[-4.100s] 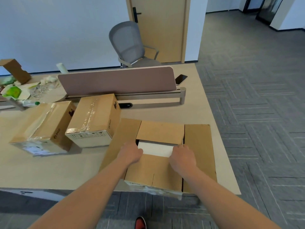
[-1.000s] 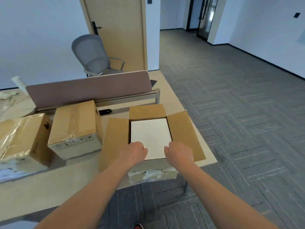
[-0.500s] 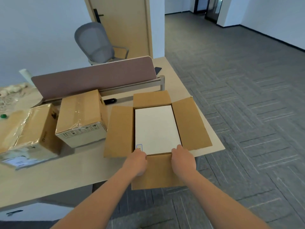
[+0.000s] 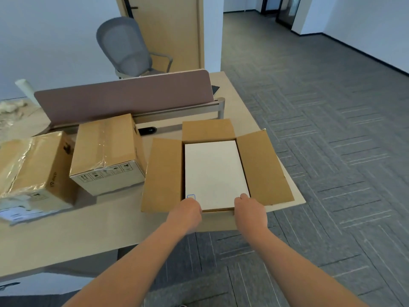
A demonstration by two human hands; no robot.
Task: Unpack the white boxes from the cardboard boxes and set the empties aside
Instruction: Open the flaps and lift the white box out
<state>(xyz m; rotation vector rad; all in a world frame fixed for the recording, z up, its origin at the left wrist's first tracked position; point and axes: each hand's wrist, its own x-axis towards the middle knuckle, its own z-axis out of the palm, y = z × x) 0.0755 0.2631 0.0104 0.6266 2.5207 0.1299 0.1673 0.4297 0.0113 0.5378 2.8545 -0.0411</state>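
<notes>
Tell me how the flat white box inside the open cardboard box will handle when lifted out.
The flat white box looks stiff, with straight edges and no sag. It fills the open cardboard box closely, so it may drag on the walls. Its surface looks smooth, so the left hand and right hand, both at its near edge, might slip.

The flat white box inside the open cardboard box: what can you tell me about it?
The flat white box is a plain, matte rectangle, apparently cardboard, with a small blue-outlined mark near its near left corner. It lies flat inside the open brown cardboard box, nearly filling the opening, with the four flaps folded outward around it. It sits at the right end of the light wooden desk. The left hand and the right hand both touch its near edge; only its top face shows.
</notes>
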